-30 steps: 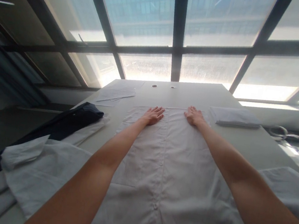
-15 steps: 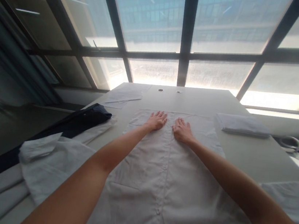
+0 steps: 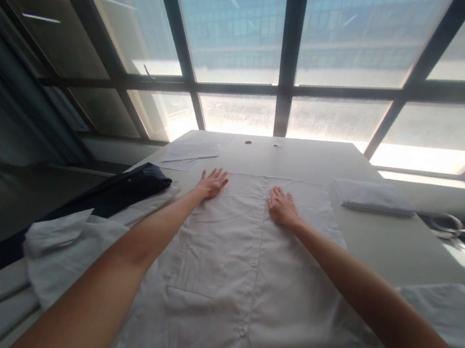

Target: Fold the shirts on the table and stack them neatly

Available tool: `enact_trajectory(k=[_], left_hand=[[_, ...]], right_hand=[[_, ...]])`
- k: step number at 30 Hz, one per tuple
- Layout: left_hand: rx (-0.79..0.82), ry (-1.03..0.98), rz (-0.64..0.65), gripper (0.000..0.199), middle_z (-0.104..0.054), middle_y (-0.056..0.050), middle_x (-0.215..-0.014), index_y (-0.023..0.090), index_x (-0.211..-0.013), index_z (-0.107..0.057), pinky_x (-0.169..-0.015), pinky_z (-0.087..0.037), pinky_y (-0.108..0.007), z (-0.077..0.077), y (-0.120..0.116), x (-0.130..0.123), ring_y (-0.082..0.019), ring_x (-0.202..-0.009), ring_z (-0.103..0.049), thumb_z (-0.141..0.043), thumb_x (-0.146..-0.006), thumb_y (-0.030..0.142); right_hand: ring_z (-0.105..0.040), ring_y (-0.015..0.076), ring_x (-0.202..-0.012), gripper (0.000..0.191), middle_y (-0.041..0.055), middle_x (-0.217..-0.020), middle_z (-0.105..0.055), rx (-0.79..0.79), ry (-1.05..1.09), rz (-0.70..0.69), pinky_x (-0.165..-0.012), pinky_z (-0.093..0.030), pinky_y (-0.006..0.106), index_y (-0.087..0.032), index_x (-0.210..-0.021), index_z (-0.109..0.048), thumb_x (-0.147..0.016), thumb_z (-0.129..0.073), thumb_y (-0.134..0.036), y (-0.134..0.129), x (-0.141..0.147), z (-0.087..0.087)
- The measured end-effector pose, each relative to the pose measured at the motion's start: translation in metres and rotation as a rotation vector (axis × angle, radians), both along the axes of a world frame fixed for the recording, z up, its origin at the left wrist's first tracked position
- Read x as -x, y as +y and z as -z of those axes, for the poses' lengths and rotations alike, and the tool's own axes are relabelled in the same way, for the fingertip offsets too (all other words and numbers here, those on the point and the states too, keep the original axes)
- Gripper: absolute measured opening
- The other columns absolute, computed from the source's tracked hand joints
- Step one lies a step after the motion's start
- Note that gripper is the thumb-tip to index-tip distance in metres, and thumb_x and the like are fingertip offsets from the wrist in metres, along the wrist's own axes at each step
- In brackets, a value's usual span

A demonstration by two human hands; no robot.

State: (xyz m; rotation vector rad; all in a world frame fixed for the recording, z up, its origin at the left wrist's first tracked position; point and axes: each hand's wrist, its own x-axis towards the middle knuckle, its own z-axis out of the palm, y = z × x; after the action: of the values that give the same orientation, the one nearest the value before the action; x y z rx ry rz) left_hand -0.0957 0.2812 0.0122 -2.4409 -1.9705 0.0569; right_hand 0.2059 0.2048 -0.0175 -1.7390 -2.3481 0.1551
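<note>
A white buttoned garment (image 3: 226,253) lies spread over the table, its button strip running down the middle and its far edge straight across. My left hand (image 3: 213,184) rests flat with fingers spread at the garment's far left corner. On the right of the button strip, close to the far edge, my right hand (image 3: 282,204) lies flat on the cloth with its fingers stretched out. Neither hand grips anything.
White sheets (image 3: 195,152) lie at the table's (image 3: 303,157) far left. A folded white stack (image 3: 373,196) sits at the right. Dark cloth (image 3: 141,179) and crumpled white cloth (image 3: 64,243) cover the left side. Windows (image 3: 243,27) stand behind.
My left hand has slid left, away from the button strip, to the garment's far left corner. My right hand has stayed in nearly the same place.
</note>
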Motion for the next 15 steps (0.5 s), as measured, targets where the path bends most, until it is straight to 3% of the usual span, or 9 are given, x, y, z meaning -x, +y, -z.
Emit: enact_trajectory(k=[2,4,9,12,15], left_hand=[[-0.042,0.002,0.059,0.064,-0.008,-0.007,-0.170,0.024,-0.163,-0.017,-0.122,-0.009,-0.061,-0.004,-0.028,-0.014,-0.030,-0.156,-0.007,-0.015,-0.106,0.053],[-0.029,-0.010,0.162,0.065,-0.008,-0.007,-0.170,0.026,-0.164,-0.016,-0.121,-0.014,-0.060,-0.008,-0.073,-0.025,-0.031,-0.156,-0.008,-0.015,-0.106,0.057],[-0.028,-0.020,0.620,0.065,-0.008,-0.002,-0.170,0.038,-0.162,-0.015,-0.124,-0.009,-0.057,-0.017,-0.223,-0.031,-0.030,-0.156,-0.008,-0.033,-0.104,0.060],[0.063,-0.064,0.582,0.066,-0.009,0.003,-0.168,0.044,-0.160,-0.012,-0.125,-0.013,-0.053,-0.013,-0.295,-0.022,-0.027,-0.156,-0.010,-0.036,-0.102,0.063],[0.163,-0.098,0.489,0.065,-0.011,0.007,-0.166,0.049,-0.158,-0.014,-0.125,-0.011,-0.054,-0.006,-0.330,-0.013,-0.027,-0.155,-0.011,-0.038,-0.100,0.066]], right_hand=[[-0.022,0.0271,-0.153,0.060,0.0182,-0.164,-0.027,0.011,0.026,-0.013,-0.123,-0.017,0.050,-0.004,-0.157,-0.030,-0.103,-0.026,-0.030,-0.015,0.000,-0.003],[-0.018,0.0280,-0.154,0.061,0.0183,-0.166,-0.023,0.024,0.058,-0.036,-0.123,-0.017,0.050,-0.005,-0.158,-0.027,-0.103,-0.028,-0.032,-0.044,0.001,-0.007],[-0.010,0.0272,-0.155,0.068,0.0150,-0.167,-0.014,0.047,0.100,-0.239,-0.124,-0.016,0.051,-0.007,-0.161,-0.022,-0.103,-0.033,-0.041,-0.160,-0.011,-0.017],[-0.008,0.0269,-0.155,0.070,0.0097,-0.167,-0.014,0.066,0.108,-0.281,-0.125,-0.018,0.051,-0.016,-0.163,-0.018,-0.101,-0.038,-0.043,-0.225,-0.027,-0.016],[-0.011,0.0283,-0.155,0.072,0.0064,-0.166,-0.014,0.097,0.121,-0.230,-0.124,-0.021,0.054,-0.025,-0.163,-0.015,-0.099,-0.044,-0.041,-0.269,-0.040,-0.006]])
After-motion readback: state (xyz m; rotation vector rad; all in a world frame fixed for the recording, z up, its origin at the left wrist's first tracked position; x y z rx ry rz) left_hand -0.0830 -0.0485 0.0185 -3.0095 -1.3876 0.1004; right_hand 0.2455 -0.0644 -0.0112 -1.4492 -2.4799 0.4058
